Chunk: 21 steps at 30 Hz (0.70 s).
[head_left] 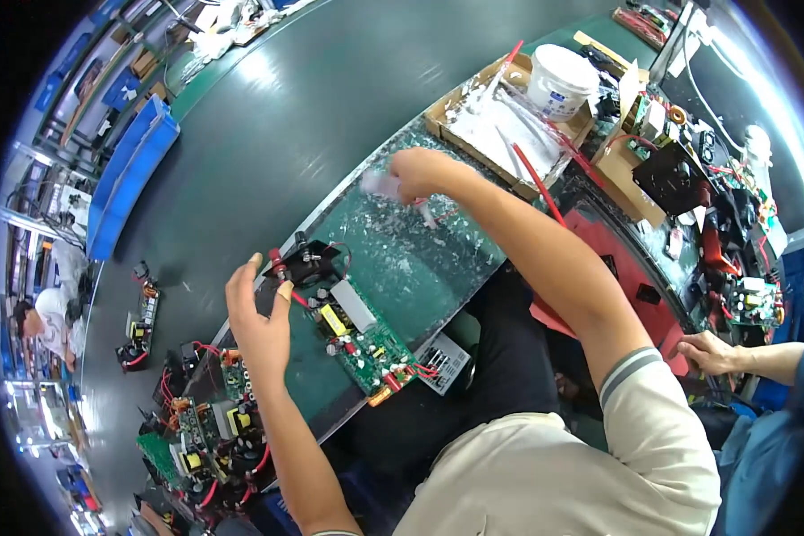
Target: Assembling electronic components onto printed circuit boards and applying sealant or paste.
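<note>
A green circuit board (371,344) with a black end panel (311,266) lies on the worn work board in front of me. My left hand (263,308) is at the panel's left edge, thumb and fingers apart. Its thumb lies beside or against a red terminal post (278,265); contact is hard to tell. Farther off, above the white-specked work board (451,255), my right hand (422,173) is closed around a translucent whitish bottle-like thing (381,185), blurred and partly hidden by the fingers. A pale narrow tip (427,214) shows below that hand.
A cardboard tray (460,130) with white residue and a white bucket (561,82) stands at the far right. Several circuit assemblies (210,429) crowd the left. Beyond is a blue bin (132,179). Another person's hand (707,353) is at right, near a red sheet (590,259).
</note>
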{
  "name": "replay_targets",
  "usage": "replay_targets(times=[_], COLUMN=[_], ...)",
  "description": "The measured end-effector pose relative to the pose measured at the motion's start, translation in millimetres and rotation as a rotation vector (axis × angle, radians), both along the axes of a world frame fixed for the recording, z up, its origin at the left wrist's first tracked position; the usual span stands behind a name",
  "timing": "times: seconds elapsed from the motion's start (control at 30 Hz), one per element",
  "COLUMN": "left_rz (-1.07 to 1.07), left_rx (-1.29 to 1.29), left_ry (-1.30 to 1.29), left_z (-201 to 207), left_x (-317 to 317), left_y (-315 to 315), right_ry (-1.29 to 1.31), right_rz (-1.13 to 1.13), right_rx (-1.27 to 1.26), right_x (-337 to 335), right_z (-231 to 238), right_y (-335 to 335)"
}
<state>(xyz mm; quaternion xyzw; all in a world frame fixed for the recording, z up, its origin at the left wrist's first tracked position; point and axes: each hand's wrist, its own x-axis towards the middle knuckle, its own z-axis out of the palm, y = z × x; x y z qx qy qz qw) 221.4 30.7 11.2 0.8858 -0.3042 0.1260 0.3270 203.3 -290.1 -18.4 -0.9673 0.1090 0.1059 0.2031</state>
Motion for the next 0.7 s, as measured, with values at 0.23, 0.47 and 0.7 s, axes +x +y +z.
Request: replay_targets(times=[0.23,0.47,0.7], left_rz=[-0.288,-0.373,-0.333], left_rx=[-0.404,-0.109,-0.043], left_ry=[0.825,0.91,0.74], left_z=[16.9,27.2,24.4], left_x=[-36.3,-54.4,-50.5], left_y=[-19.6,-36.1,-44.7], right_ry=[-0.436,-0.508,-0.606], right_rz=[-0.222,-0.243,-0.417], right_rx=[1.106,1.157,1.388], right_x=[-103.0,-136.8,-134.1], right_z=[32.5,26.0,0.6], right_y=[77.8,116.8,125.0])
